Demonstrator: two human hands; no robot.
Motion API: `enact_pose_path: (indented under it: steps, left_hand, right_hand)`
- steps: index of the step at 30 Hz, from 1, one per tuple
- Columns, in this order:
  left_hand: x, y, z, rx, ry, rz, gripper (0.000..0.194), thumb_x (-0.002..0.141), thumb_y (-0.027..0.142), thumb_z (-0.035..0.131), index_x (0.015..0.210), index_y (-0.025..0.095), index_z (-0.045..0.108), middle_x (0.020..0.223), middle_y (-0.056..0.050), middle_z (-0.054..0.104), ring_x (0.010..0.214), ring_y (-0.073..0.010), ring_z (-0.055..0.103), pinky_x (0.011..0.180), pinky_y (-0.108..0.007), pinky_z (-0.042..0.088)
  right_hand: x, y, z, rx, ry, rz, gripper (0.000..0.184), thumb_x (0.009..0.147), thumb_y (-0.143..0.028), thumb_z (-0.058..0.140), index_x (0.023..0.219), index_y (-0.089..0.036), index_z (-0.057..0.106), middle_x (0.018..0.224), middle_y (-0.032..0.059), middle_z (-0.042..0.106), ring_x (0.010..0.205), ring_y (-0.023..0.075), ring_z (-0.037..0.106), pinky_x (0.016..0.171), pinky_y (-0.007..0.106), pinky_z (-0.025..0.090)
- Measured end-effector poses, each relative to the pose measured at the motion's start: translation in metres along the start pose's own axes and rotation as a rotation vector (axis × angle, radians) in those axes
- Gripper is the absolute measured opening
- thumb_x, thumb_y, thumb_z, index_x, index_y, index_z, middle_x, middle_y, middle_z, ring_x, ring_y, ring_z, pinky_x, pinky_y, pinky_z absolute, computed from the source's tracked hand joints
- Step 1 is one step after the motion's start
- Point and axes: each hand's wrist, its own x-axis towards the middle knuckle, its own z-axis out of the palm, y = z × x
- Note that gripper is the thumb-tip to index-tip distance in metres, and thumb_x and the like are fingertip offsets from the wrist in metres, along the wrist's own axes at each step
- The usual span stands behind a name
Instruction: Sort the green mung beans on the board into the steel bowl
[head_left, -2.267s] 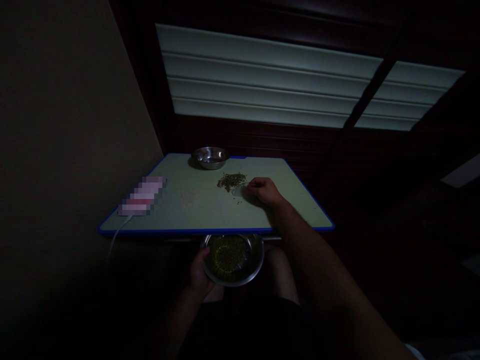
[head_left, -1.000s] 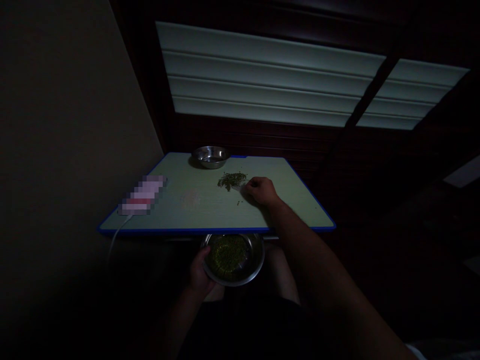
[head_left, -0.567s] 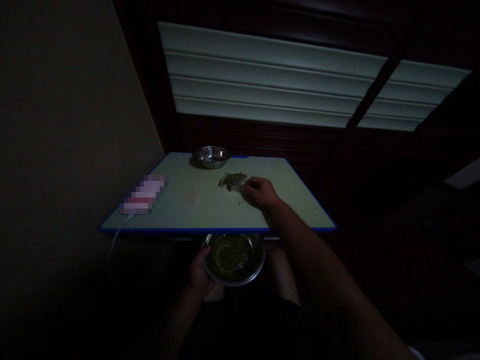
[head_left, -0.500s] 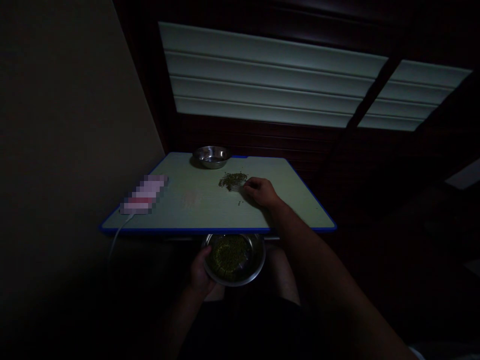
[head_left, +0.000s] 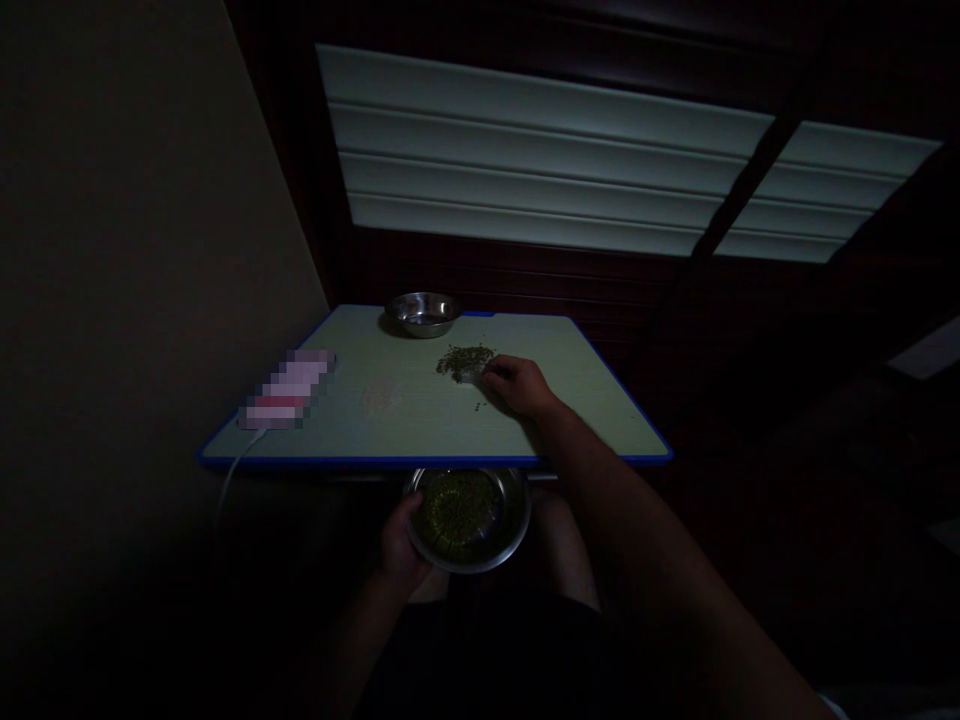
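Note:
Below the table's front edge, my left hand (head_left: 403, 540) grips a metal bowl (head_left: 516, 540) by its left rim, thumb over the edge. Small green grains (head_left: 459, 505), like mung beans, lie in that bowl. My right hand (head_left: 519, 384) is closed in a pinch at the right side of a loose heap of the same small grains (head_left: 459, 360) on the table. A small pale, see-through piece (head_left: 472, 377) shows at its fingertips; its kind is too dim to make out. A few stray grains (head_left: 480, 406) lie just in front of the heap.
The pale green tabletop (head_left: 420, 425) has a blue edge. A second metal bowl (head_left: 424, 316) stands at the back left. On the left lies a blurred-out pink phone-like thing (head_left: 289, 390) with a white cable (head_left: 232, 472). Behind is a slatted window (head_left: 525, 170).
My right hand has shifted very slightly left, toward the heap. My left hand and the bowl in it look the same.

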Motion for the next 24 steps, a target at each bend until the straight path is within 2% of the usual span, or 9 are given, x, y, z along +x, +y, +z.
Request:
enact_pose_path:
  steps: [6,11,14,24]
  left_hand:
    - [0.0011,0.0001,0.0002,-0.005,0.016,-0.022,0.023,0.074,0.026,0.056,0.077,0.011,0.073,0.076,-0.011,0.076,0.084,-0.0288,0.070,0.089,-0.043,0.051]
    - [0.0006,-0.0001,0.0010,-0.005,0.035,0.004,0.023,0.074,0.025,0.055,0.076,0.011,0.074,0.076,-0.011,0.076,0.080,-0.0258,0.070,0.085,-0.039,0.053]
    - [-0.0003,0.0003,0.0029,-0.004,0.043,0.000,0.022,0.074,0.024,0.055,0.075,0.011,0.074,0.075,-0.010,0.076,0.076,-0.0250,0.070,0.083,-0.039,0.054]
    - [0.0011,-0.0005,0.0004,-0.012,0.013,-0.001,0.024,0.073,0.026,0.057,0.078,0.011,0.074,0.078,-0.012,0.076,0.079,-0.0267,0.071,0.084,-0.040,0.054]
  right_hand:
    - [0.0011,0.0028,0.0007,-0.015,0.001,-0.046,0.015,0.078,-0.029,0.059,0.080,-0.018,0.069,0.077,0.0015,0.066,0.072,0.0139,0.056,0.071,0.027,0.041]
    - [0.0013,0.0039,0.0011,-0.012,0.050,-0.028,0.013,0.078,-0.027,0.058,0.079,-0.017,0.068,0.076,0.0016,0.066,0.072,0.0139,0.056,0.071,0.027,0.042]
    - [0.0015,0.0040,0.0008,-0.019,0.028,-0.028,0.012,0.078,-0.027,0.059,0.079,-0.018,0.068,0.077,0.0028,0.067,0.072,0.0145,0.056,0.072,0.028,0.043]
    - [0.0005,0.0020,-0.0014,-0.058,0.025,-0.009,0.014,0.075,-0.025,0.058,0.077,-0.016,0.068,0.074,0.0022,0.066,0.071,0.0145,0.056,0.071,0.027,0.042]
